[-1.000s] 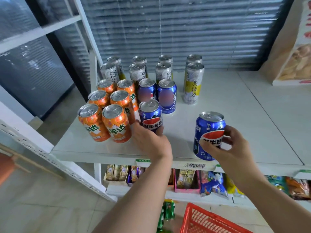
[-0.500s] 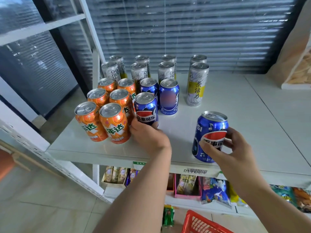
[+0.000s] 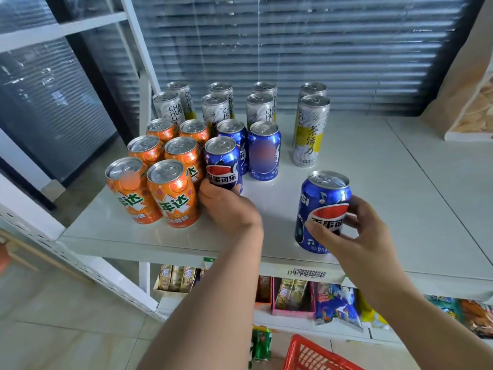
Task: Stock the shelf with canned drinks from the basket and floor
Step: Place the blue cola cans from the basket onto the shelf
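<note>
blue cola can upright on the white shelf, at the near end of the blue row, touching the orange cans on the left side. gripped low at the base by the left hand, with fingers curled round it.

second blue cola can more to the right and nearer, well apart from the rows, upright close to the front edge of the shelf. cannot tell whether the bottom touches the shelf. held by the right hand, thumb laid across the red label, the other fingers curled round the right side.

six orange cans in two columns at the left end. two more blue cans just behind the gripped one. tall silver cans in pairs at the far side, the right pair standing a little apart.

red basket low at the near edge, under the shelf level. snack packs on the lower shelf. grey blinds behind everything.
</note>
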Motion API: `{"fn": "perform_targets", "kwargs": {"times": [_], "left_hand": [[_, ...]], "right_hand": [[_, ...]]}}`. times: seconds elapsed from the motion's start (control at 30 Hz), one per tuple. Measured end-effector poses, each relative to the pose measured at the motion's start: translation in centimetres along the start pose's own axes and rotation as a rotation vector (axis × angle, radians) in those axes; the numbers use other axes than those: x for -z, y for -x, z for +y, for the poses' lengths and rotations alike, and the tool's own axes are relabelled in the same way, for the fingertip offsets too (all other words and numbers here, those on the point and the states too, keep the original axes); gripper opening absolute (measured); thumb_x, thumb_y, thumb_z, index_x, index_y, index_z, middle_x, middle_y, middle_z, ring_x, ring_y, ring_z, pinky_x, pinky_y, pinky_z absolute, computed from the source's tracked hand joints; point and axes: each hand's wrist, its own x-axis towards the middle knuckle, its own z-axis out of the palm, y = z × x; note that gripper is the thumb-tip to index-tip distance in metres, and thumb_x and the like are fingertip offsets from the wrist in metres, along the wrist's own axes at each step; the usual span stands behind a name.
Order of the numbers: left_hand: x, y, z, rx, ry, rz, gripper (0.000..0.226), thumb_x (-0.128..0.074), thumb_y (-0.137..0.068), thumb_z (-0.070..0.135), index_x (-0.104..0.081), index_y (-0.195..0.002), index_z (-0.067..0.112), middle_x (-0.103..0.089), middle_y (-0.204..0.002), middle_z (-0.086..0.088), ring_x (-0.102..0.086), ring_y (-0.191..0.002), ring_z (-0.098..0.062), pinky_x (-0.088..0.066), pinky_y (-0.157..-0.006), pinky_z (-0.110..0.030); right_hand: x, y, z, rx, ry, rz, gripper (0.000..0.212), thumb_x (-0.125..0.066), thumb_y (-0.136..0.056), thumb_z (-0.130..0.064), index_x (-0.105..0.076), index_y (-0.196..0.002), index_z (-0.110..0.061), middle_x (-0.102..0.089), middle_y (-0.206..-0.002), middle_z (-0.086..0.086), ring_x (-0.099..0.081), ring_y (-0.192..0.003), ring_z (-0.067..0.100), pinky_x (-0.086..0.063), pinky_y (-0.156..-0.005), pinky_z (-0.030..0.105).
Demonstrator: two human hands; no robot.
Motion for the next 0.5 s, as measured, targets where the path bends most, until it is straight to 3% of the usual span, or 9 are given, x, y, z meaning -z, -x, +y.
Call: {"fn": "perform_targets", "kwargs": {"times": [0.2, 0.4, 0.5], "left_hand": [[0.0, 0.1, -0.1, -0.002, 0.009, -0.021, 0.059, -0.063, -0.085, 0.002, -0.035, -0.137, 0.0, -0.039, -0.136, -0.02, -0.042, -0.122, -0.036, -0.033, -0.098, -0.035], [0.5, 0.3, 0.0, -0.002, -0.006, -0.062, 0.064, -0.059, -0.081, -0.005, -0.033, -0.139, 0.001, -0.036, -0.14, -0.02, -0.04, -0.126, -0.038, -0.036, -0.103, -0.042], [0.6, 0.1, -0.3, -0.006, -0.018, -0.079, 0.058, -0.056, -0.085, -0.001, -0.034, -0.139, 0.001, -0.037, -0.14, -0.019, -0.042, -0.125, -0.038, -0.037, -0.101, -0.046]], "right_hand": [[-1.9, -0.9, 0.0, 0.013, -0.031, -0.021, 0.063, -0.084, -0.071, -0.013, -0.051, -0.121, -0.032, -0.063, -0.114, -0.011, -0.068, -0.096, 0.004, -0.054, -0.076, 0.018], [-4.7, -4.0, 0.0, 0.058, -0.01, -0.01, 0.065, -0.085, -0.069, -0.008, -0.049, -0.119, -0.028, -0.062, -0.113, -0.012, -0.058, -0.09, -0.02, -0.052, -0.084, 0.018], [-6.1, -5.4, -0.1, 0.063, -0.015, 0.005, 0.068, -0.087, -0.068, -0.01, -0.049, -0.122, -0.026, -0.06, -0.112, -0.016, -0.056, -0.096, -0.016, -0.051, -0.092, 0.025]]}}
